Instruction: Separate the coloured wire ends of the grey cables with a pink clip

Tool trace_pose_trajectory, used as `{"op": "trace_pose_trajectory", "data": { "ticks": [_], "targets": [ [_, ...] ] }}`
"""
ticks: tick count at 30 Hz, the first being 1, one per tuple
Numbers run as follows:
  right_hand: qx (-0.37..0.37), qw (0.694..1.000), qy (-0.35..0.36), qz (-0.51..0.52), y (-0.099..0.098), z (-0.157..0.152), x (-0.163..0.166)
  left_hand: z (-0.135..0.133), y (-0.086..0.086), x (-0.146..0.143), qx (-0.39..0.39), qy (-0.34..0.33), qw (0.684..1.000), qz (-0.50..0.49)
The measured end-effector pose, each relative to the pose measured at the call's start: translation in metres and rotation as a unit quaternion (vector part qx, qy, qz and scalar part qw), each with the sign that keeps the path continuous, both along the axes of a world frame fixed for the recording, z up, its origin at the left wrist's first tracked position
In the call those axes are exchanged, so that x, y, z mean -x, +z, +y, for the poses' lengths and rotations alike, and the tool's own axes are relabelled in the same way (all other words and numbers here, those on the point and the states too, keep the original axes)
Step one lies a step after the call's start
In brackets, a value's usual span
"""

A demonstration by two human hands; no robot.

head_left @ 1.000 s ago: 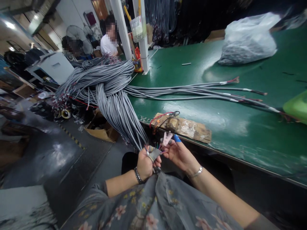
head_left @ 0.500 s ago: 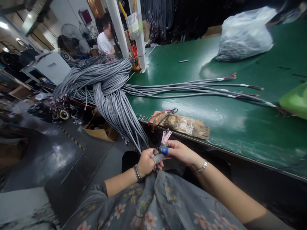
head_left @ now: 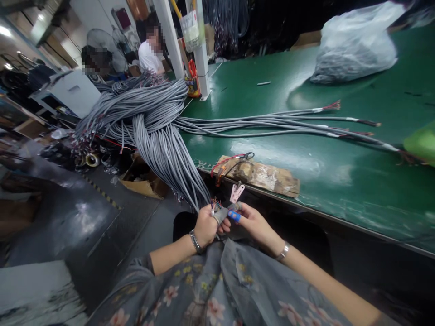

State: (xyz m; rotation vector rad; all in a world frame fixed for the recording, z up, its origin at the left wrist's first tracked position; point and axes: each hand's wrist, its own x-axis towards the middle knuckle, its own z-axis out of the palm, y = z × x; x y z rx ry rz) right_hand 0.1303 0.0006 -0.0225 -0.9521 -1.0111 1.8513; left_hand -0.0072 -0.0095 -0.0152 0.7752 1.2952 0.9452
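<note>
My left hand [head_left: 205,227] is closed around the end of a grey cable, with thin coloured wires [head_left: 215,204] poking up past its fingers. A grey wrap covers its thumb. My right hand [head_left: 253,222], with blue tape on one digit and a greyish wrap on another, has its fingers pinched together close to the left thumb. Whatever lies between those fingertips is hidden. Just beyond them stands a pink clip [head_left: 237,193] near the bench edge. A thick bundle of grey cables [head_left: 173,154] hangs from the bench down towards my left hand.
Several grey cables with stripped ends [head_left: 258,124] lie along the green bench [head_left: 340,181]. A worn wooden block [head_left: 272,177] sits at its front edge. Further back are a plastic bag [head_left: 355,45] and a white post [head_left: 203,68]. A person in a white shirt [head_left: 148,58] is at the far left.
The right fingers have shifted and now show the blue tape turned towards me. Coloured wires now stand out above my left hand. The view has moved slightly.
</note>
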Motion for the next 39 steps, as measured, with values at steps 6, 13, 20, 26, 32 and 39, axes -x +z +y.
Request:
{"op": "trace_pose_trajectory", "data": {
  "ticks": [6,13,20,26,32,39],
  "targets": [
    [0.008,0.994,-0.031,0.101,0.005,-0.007,0.013,-0.001,0.000,0.002,0.012,-0.024,1.000,-0.016],
    [0.018,0.996,-0.031,0.079,0.009,-0.004,0.009,0.000,-0.001,0.009,0.008,-0.095,0.995,-0.002],
    [0.047,0.995,0.021,0.083,0.010,0.000,0.013,-0.004,-0.002,0.012,-0.032,-0.111,0.993,0.025],
    [0.044,0.997,-0.013,0.054,0.001,0.005,0.012,-0.007,-0.002,0.006,-0.015,-0.011,1.000,-0.019],
    [0.052,0.992,0.017,0.110,0.006,0.001,0.014,-0.005,0.000,0.004,-0.005,0.022,0.999,-0.026],
    [0.051,0.998,-0.002,0.045,0.006,0.007,0.013,-0.006,0.001,0.005,-0.017,-0.016,1.000,-0.010]
  ]
}}
